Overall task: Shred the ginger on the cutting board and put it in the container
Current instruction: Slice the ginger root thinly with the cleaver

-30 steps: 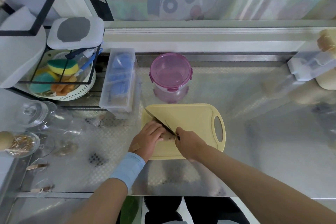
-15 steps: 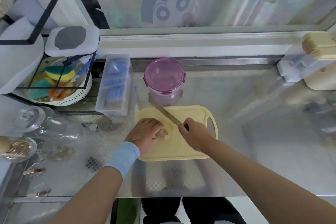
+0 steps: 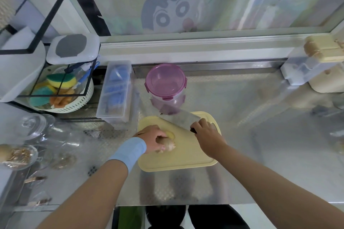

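Observation:
A pale yellow cutting board [image 3: 186,158] lies on the steel counter. On its left part sits a knobbly piece of ginger [image 3: 168,144], gripped by my left hand [image 3: 151,138], with a cut slice [image 3: 171,135] lying just behind it. My right hand [image 3: 206,135] holds a cleaver [image 3: 179,115] by its dark handle, the blade lifted flat over the board's far edge, away from the ginger. Behind the board stands a round clear container with a purple clip lid [image 3: 166,82], lid on.
A long clear box [image 3: 115,95] with blue items stands left of the container. A white basket of sponges [image 3: 61,91] sits under a black wire rack at far left. Glass jars [image 3: 33,126] crowd the left front. White and cream boxes [image 3: 316,67] stand at the back right.
My right hand has lifted the cleaver off the ginger and swung it back and to the right. A cut slice now lies exposed. My left hand stays on the ginger.

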Tool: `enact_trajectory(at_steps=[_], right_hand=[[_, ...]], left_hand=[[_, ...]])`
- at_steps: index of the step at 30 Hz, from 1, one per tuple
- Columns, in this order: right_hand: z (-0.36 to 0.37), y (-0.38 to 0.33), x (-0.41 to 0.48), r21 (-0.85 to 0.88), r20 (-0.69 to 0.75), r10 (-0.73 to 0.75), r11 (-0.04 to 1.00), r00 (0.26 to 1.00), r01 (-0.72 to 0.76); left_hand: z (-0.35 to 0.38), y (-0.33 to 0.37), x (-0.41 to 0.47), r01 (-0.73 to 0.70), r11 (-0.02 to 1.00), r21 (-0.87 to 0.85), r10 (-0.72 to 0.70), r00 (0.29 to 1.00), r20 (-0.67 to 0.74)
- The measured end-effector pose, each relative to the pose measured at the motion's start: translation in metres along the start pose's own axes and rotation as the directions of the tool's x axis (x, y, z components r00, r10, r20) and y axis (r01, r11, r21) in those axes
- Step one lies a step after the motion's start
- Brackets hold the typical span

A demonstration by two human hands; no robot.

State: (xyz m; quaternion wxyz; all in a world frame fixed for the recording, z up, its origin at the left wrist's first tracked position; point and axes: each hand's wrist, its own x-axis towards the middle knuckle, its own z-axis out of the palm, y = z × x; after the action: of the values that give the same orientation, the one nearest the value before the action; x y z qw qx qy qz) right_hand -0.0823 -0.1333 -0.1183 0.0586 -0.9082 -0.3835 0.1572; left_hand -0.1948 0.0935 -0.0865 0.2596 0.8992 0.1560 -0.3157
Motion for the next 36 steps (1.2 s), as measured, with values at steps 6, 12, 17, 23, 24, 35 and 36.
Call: enact_trajectory(at_steps=[6, 12, 17, 23, 24, 35, 36], right_hand=[[0.011, -0.001, 0.003, -0.073, -0.018, 0.001, 0.997, 1.0, -0.003], [-0.006, -0.024, 0.017, -0.033, -0.011, -0.11, 0.993, 0.994, 0.11], [-0.005, -0.067, 0.044, 0.058, 0.14, -0.183, 0.983, 0.973, 0.176], [0.003, -0.077, 0.066, 0.083, 0.204, -0.144, 0.988, 0.968, 0.129], [0.001, -0.079, 0.069, 0.129, 0.173, -0.144, 0.984, 0.974, 0.123], [-0.005, -0.116, 0.113, 0.142, -0.033, -0.315, 0.938, 0.948, 0.317], [-0.002, -0.118, 0.113, 0.096, -0.035, -0.335, 0.937, 0.942, 0.337]], left_hand=[[0.0, -0.001, 0.0, 0.035, 0.996, -0.076, -0.036, 0.999, -0.009], [-0.001, -0.005, 0.003, 0.077, 0.98, -0.185, -0.123, 0.959, -0.257], [-0.004, -0.013, 0.009, 0.123, 0.978, -0.167, -0.154, 0.97, -0.186], [-0.004, -0.016, 0.01, 0.118, 0.973, -0.197, -0.154, 0.971, -0.181], [-0.004, -0.017, 0.009, 0.126, 0.966, -0.223, -0.17, 0.968, -0.186], [-0.013, -0.053, -0.006, 0.116, 0.915, -0.386, -0.285, 0.863, -0.417], [-0.011, -0.056, -0.008, 0.116, 0.913, -0.39, -0.293, 0.853, -0.432]])
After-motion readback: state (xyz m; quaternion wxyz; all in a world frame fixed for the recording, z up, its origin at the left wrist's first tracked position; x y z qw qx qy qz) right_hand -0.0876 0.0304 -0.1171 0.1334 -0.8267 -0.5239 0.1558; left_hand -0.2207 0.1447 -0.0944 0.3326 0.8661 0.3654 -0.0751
